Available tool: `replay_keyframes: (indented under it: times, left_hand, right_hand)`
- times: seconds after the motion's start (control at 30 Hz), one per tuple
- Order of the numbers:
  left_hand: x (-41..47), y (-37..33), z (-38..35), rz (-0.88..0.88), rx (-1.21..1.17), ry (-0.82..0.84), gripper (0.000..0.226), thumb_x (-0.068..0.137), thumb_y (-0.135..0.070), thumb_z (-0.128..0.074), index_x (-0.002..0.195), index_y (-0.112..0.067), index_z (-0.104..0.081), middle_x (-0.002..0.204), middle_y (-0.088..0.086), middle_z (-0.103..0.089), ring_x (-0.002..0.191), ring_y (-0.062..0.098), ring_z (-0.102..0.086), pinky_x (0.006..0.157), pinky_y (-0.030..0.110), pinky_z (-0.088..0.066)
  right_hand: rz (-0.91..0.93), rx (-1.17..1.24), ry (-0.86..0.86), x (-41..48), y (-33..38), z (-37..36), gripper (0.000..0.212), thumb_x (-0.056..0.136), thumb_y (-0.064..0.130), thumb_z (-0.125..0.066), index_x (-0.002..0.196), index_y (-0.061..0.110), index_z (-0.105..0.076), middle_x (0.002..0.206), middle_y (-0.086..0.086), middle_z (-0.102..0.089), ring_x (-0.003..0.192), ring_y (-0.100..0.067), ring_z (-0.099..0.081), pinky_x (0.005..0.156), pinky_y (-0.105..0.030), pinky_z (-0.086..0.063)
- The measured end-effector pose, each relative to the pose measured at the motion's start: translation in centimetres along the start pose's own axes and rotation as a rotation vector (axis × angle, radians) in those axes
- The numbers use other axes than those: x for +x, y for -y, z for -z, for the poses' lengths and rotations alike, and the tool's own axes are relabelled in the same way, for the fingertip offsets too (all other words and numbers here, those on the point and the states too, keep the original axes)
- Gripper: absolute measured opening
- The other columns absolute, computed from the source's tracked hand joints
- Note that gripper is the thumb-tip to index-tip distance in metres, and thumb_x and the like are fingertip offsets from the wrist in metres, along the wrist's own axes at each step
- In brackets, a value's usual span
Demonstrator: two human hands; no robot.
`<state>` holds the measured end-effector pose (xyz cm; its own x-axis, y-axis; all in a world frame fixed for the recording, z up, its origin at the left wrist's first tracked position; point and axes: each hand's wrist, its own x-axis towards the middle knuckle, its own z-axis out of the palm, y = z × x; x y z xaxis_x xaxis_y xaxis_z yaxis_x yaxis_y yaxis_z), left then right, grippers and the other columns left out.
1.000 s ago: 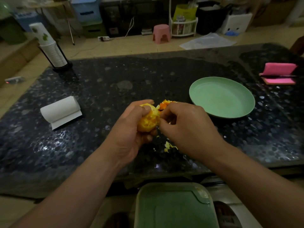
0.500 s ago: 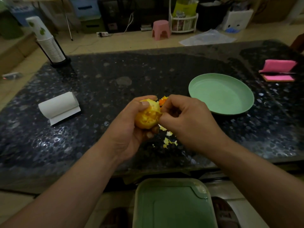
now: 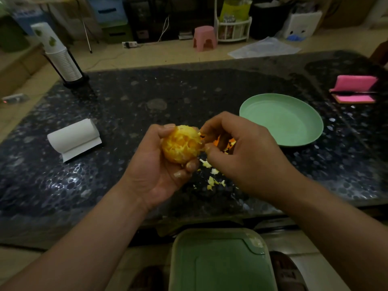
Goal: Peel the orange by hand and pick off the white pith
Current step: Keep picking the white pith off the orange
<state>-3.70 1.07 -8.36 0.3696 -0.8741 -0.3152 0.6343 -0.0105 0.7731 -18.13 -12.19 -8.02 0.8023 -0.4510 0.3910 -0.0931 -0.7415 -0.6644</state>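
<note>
Your left hand [image 3: 155, 171] has the round peeled orange [image 3: 181, 144], webbed with white pith, cupped above the near middle of the dark speckled stone bench [image 3: 130, 95]. Its fingers [image 3: 190, 166] curl under the fruit and the thumb sits over the top. Your right hand [image 3: 243, 158] is in tight on the orange's right side, thumb and forefinger pinched together against the pith there; whether a strand sits between them is too small to tell. Under your hands, pale scraps of pith [image 3: 212, 178] lie scattered on the bench, and bright orange peel pieces [image 3: 218, 141] show behind your right hand. Just right of that sits the round pale-green plate [image 3: 281, 122]. On the left lies a white paper roll [image 3: 73, 137], far left a stack of white paper cups [image 3: 63, 59], far right a pink folded pad [image 3: 354, 89]. Nearest you, below the bench edge, is a green plastic lid [image 3: 220, 263].
</note>
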Motion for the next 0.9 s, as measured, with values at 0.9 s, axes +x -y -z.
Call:
replay_keyframes:
  times: [0.9]
  left_hand:
    - [0.0, 0.5, 0.2, 0.097, 0.077, 0.006, 0.051, 0.094, -0.045, -0.051, 0.122, -0.004, -0.062, 0.093, 0.013, -0.067, 0.053, 0.018, -0.054, 0.039, 0.016, -0.036]
  right_hand:
    - [0.146, -0.281, -0.066, 0.2, -0.8, -0.6, 0.01, 0.09, 0.021, -0.07, 0.083, 0.023, -0.063, 0.073, 0.011, -0.057, 0.065, -0.009, -0.048, 0.057, -0.026, -0.038]
